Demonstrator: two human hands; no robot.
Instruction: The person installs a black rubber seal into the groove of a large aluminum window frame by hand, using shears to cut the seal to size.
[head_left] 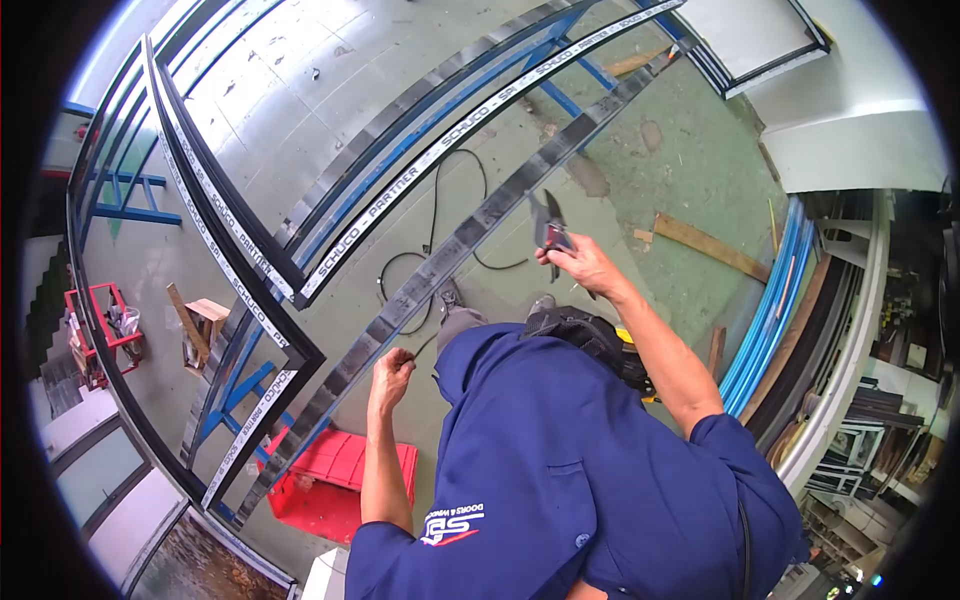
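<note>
In my right hand (580, 262) is a dark hand tool like pruning shears (548, 222), its jaws pointing up and away from me. It is over the floor, just right of the long dark rail (500, 205). My left hand (395, 370) is curled near the lower part of that rail; a thin black strand or cord (425, 345) runs beside its fingers, and what the fingers hold, if anything, is too small to tell. Beyond the rail, dark frames with white printed tape (375, 205) rest on blue trestles (560, 97).
A red crate (345, 470) lies below my left forearm. Black cable (436, 215) loops over the floor. Blue tubes (775, 310) and long profiles are racked at right, near a wooden plank (710, 247). A red stand (105, 325) is at far left.
</note>
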